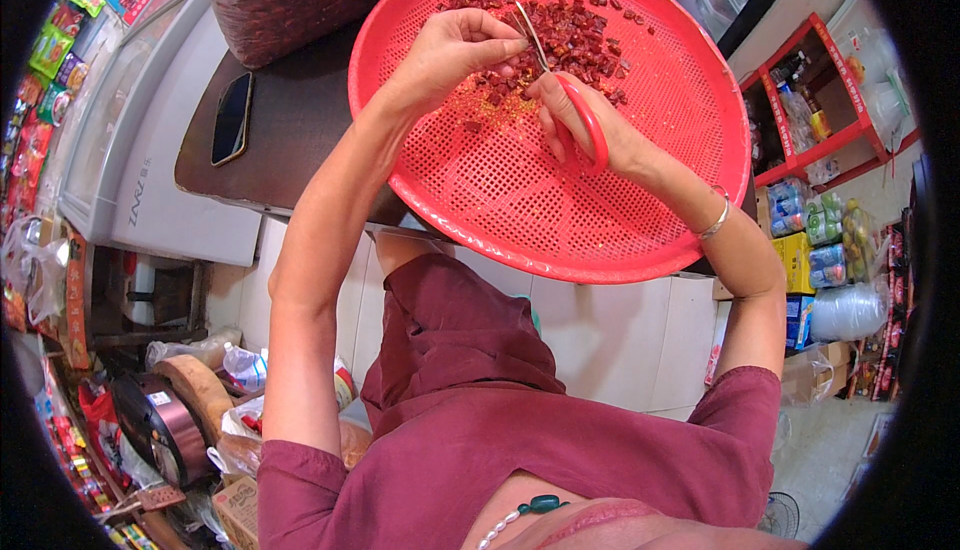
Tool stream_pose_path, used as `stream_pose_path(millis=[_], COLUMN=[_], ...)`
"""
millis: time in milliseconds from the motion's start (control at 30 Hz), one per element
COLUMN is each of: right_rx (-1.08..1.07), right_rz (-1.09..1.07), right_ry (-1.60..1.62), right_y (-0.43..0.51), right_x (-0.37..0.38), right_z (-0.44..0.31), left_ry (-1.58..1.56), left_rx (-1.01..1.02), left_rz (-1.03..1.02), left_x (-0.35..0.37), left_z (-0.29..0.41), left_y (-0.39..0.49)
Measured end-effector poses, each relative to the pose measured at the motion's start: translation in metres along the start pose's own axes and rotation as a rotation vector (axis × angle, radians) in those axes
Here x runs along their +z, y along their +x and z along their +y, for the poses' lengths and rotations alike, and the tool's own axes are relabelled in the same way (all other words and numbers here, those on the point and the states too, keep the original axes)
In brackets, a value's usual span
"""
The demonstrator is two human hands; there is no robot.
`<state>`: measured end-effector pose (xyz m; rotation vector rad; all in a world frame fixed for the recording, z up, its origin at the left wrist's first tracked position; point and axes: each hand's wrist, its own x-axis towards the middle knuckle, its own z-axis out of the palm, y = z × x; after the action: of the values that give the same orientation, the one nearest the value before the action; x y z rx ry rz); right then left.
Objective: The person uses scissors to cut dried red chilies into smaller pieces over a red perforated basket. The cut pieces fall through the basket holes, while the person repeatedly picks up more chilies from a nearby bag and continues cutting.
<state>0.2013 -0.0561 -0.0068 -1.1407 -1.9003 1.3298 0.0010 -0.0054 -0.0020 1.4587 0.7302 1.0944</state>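
My right hand [568,116] grips a pair of scissors by the red handles [587,123]. The metal blades [534,36] point away from me and stand apart. Beside them my left hand [466,45] has thumb and fingers pinched together; whether a small piece sits between the fingertips I cannot tell. Both hands are over a round red plastic sieve tray [540,212]. Cut pieces of dried red chili [574,32] lie heaped in its far half, below and beyond the scissors. Yellow chili seeds [491,111] are scattered near my hands.
The tray rests on a dark table [292,107], overhanging its near edge. A clear plastic bag of dried chilies [292,13] and a smartphone [232,119] are left of it. A grey-white chest freezer [180,152] stands further left; a red shelf rack [821,92] is at right.
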Motion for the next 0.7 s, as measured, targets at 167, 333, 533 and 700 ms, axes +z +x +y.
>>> stream_pose_path(millis=[167,333,533,700], right_rx=[-0.027,-0.066,-0.054,-0.029], right_rz=[-0.009,0.013,0.016,0.026], right_ry=[-0.039,-0.041,-0.049,-0.016], right_y=[-0.0014,-0.0049,-0.0045,-0.0032], right_x=[-0.0005,0.0006,0.0014,0.0014], right_z=[-0.0043,-0.0031,-0.0020,-0.0030], left_ry=[-0.042,0.017,0.036,0.028], left_rx=[0.012,-0.006,-0.036,-0.067], left_rz=[-0.029,-0.063,-0.056,-0.056], left_x=[-0.0017,-0.0038,-0.0022,-0.0047], left_z=[-0.0017,-0.0023,0.0006,-0.0029], left_y=[0.0003,0.0010,-0.0006,0.0032])
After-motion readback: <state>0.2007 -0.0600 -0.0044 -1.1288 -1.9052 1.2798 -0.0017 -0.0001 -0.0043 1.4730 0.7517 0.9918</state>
